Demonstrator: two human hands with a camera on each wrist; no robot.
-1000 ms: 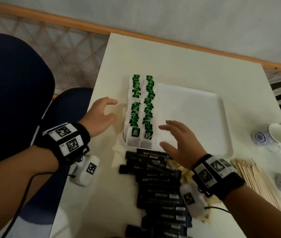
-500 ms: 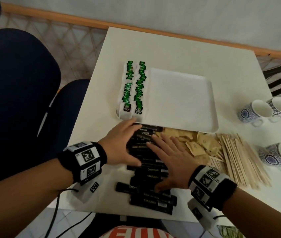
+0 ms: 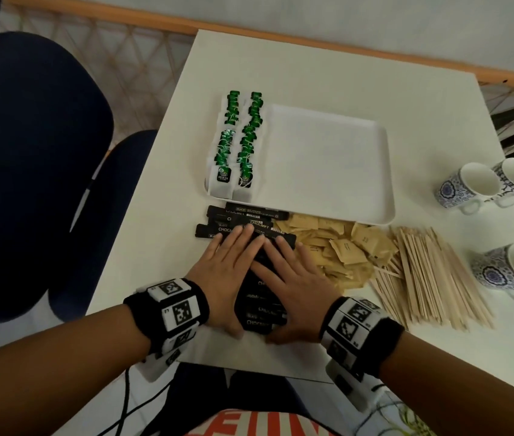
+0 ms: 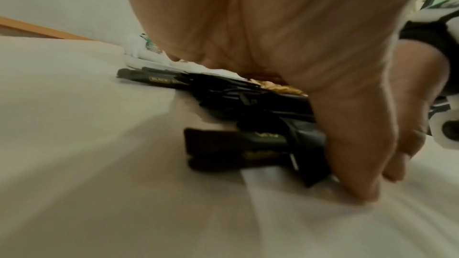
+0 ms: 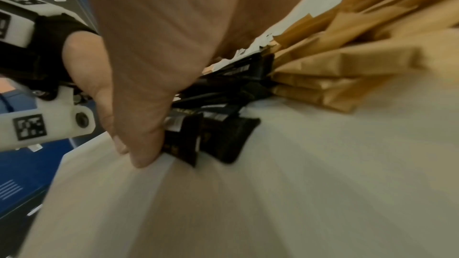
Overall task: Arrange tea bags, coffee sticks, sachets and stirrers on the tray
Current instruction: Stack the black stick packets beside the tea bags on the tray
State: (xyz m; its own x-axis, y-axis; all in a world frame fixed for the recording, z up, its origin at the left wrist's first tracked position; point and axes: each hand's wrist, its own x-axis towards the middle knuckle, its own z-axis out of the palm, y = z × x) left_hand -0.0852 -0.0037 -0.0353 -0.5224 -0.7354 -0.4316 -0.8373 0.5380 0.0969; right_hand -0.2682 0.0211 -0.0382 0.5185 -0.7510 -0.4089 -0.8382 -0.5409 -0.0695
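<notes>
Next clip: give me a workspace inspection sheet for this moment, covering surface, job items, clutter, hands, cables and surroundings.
Surface: white table, bare at the far end.
Job's things: white tray holds two rows of tea bags along its left edge, otherwise bare. Black coffee sticks, brown sachets and wooden stirrers lie in piles on the table, near side of the tray.
Clutter: three patterned mugs at the table's right edge.
Hands: left hand and right hand rest flat on the coffee sticks, thumbs at the pile's near end; no closed grip visible.
Cables: black cable hangs below the left wrist.
Surroundings: dark blue chair left of the table; wall behind.
</notes>
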